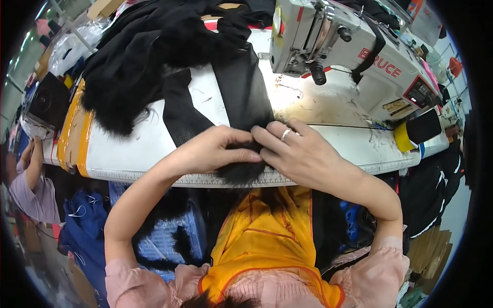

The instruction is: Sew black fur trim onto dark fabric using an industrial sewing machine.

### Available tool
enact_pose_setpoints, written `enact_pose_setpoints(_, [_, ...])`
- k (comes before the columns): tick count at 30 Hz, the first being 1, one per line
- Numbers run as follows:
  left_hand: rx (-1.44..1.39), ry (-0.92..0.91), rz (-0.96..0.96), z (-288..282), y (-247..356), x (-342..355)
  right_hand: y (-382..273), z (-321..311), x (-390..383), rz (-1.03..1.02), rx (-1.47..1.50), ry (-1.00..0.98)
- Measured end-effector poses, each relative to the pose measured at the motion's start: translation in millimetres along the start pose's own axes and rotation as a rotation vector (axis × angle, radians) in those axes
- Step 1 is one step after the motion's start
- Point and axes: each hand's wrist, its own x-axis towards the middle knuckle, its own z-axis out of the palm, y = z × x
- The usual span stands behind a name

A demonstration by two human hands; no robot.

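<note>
Both hands are on one black piece [244, 82] in front and left of the sewing machine [334, 41]. Left hand [218, 147]: thumb and index clamped on the piece's near part, black showing between them. Right hand [298, 154]: fingers bunched and clamped on the same spot, tips meeting the left's; its thumb is hidden.

Why so: two close grips probably keep a soft, slippery edge aligned. The long part lies flat away from the person, left of the machine head, so the counter likely carries its weight. A fur tuft [241, 173] hangs at the near end, over the ruler strip [334, 171] on the counter's front edge, in front of the machine. A black strip [179, 100] and fur pile [115, 102] lie further left of the machine, likely parked within reach and off the lit bed.

Surface: white counter [128, 156], thread scraps scattered beside and below the machine head. Black thread cone [423, 128] with a yellow base stands right of the machine. Taped brown board [74, 136] at the counter's end, far left of the machine.

Room: co-worker's lilac sleeve [36, 192] far left of the machine, blue cloth [84, 218] nearer; cardboard [431, 251] low, on the machine's right side. Crowded sewing floor.
</note>
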Motion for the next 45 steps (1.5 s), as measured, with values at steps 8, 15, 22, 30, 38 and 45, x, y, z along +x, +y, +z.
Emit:
enact_pose_setpoints(8, [-0.694, 0.427, -0.171, -29, 15, -1, -13, 16, -17, 0.110, 0.003, 0.038])
enact_pose_setpoints(15, [0.204, 0.428, 0.165, -4, 41, 5, -3, -1, -11, 0.257, 0.740, 0.122])
enact_pose_setpoints(22, [0.417, 0.260, -0.138, 6, 52, 5, -18, 18, -20, 0.387, 0.171, 0.196])
enact_pose_setpoints(30, [0.509, 0.546, 0.086, 14, 17, -3, -20, 29, -18, 0.405, 0.022, 0.422])
enact_pose_setpoints(38, [1.213, 0.483, 0.408, 37, -31, -7, 48, 97, -11, 0.394, 0.732, -0.057])
enact_pose_setpoints(45, [1.258, 0.570, 0.373, -58, -85, 91, 113, 133, -61, 0.699, 0.505, 0.361])
